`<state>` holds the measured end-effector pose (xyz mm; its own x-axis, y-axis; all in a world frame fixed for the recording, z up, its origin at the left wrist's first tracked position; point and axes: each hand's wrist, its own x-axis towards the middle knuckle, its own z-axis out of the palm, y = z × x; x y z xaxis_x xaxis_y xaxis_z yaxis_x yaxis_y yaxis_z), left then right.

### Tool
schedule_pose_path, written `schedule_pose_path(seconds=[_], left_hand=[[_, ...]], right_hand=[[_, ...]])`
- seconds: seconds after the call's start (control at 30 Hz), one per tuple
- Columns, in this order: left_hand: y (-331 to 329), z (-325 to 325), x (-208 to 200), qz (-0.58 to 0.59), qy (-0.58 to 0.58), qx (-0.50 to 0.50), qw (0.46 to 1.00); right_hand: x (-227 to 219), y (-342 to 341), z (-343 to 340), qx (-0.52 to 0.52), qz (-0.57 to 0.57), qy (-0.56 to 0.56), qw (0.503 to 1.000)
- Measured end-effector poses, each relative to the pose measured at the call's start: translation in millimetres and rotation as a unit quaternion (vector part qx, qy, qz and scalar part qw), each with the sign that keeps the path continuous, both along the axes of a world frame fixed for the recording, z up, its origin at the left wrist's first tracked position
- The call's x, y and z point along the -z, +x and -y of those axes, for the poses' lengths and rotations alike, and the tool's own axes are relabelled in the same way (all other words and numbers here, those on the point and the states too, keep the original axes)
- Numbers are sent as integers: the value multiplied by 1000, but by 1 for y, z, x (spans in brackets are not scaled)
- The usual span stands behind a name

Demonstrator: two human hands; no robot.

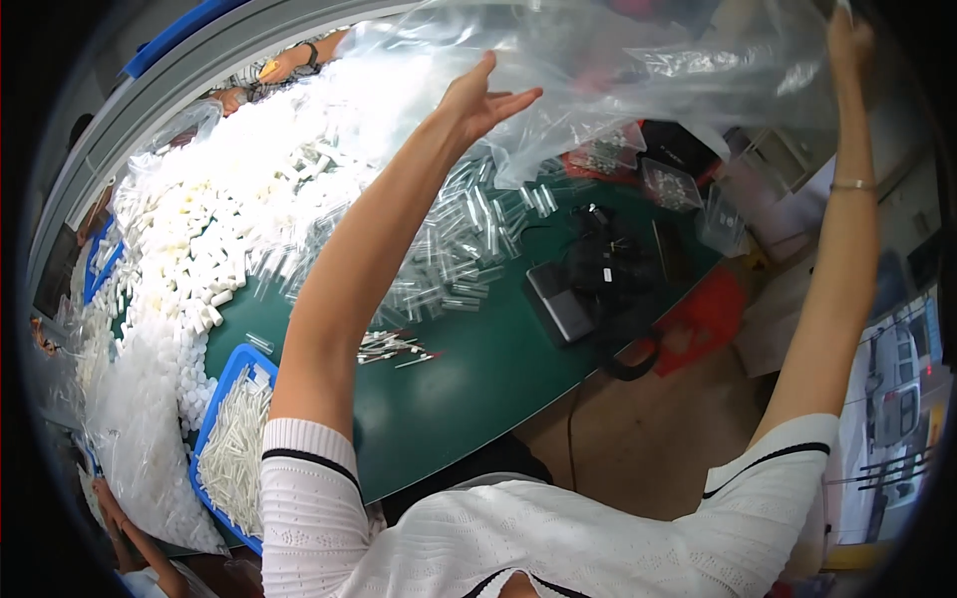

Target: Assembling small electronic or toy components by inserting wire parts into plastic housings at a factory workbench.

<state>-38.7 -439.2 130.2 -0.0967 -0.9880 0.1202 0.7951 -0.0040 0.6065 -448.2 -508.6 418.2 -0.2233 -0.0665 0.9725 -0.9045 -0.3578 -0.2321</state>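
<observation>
A large clear plastic bag [688, 75] is stretched out in the air across the top of the view, over the far side of the table. My left hand [483, 105] is up against the bag's left part, its thumb and fingers apart; whether it is inside or in front of the film I cannot make out. Far right and raised high, my right hand [847, 45] grips the bag's right edge, its fingers slightly blurred. Below the left hand lies a heap of clear plastic tubes [449, 239]. White cylindrical pieces [189, 234] are piled further left.
On the green table [469, 399] are a blue tray of thin white sticks [234, 448], small red-tipped pieces [394, 347], a black power bank-like box [560, 302] and a black bag [608, 264]. Clear boxes [670, 184] stand far right. Other people's hands [289, 62] work at the far and left edges.
</observation>
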Motion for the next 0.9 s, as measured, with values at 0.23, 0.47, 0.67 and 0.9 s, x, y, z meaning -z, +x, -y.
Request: schedule_pose_path(seconds=[0.23,0.47,0.67,0.9], left_hand=[[-91,86,-75,-30,-98,21,994],[-70,66,-7,208,31,13,978],[-91,55,-58,195,-200,113,954],[-67,75,-93,316,-142,65,936]], right_hand=[[207,-237,0,-254,546,-71,795],[333,5,-131,-434,160,165,871],[381,93,-106,-515,-13,464,721],[295,13,157,-185,9,258,948]])
